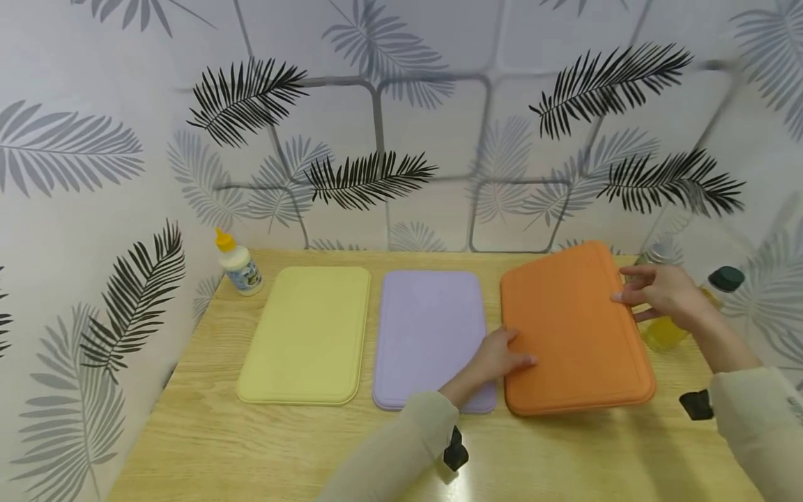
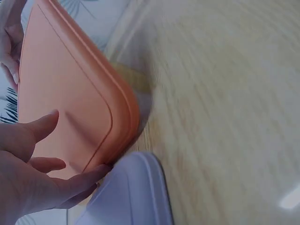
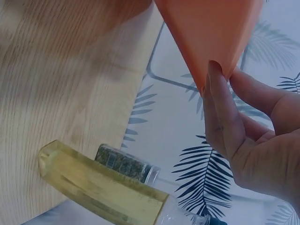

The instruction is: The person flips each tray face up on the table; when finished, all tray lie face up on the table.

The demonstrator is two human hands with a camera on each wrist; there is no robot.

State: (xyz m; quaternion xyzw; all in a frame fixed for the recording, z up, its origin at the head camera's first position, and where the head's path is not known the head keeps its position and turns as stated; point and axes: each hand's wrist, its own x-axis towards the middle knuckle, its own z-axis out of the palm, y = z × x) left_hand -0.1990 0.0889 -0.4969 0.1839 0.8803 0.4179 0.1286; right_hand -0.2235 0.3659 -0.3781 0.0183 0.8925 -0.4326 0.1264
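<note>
An orange rectangular board (image 1: 574, 335) with rounded corners is tilted, its right side raised off the table. My right hand (image 1: 668, 296) pinches its right edge, and the right wrist view shows thumb and fingers on opposite faces of the orange board (image 3: 211, 33). At the left edge is my left hand (image 1: 495, 359). In the left wrist view, fingers of the left hand (image 2: 42, 183) touch the board's edge, while the thumb is lifted over its face. A matching purple board (image 1: 429, 335) lies flat just left of it, partly under the left forearm.
A yellow board (image 1: 304, 335) lies flat farther left. Behind it stands a glue bottle (image 1: 240, 263) with an orange-yellow cap. A bottle of yellow liquid (image 3: 103, 185) and a small jar of dark flakes (image 3: 124, 163) stand at the right. Leaf-patterned wall covering (image 1: 433, 125) borders the wooden table (image 1: 207, 432).
</note>
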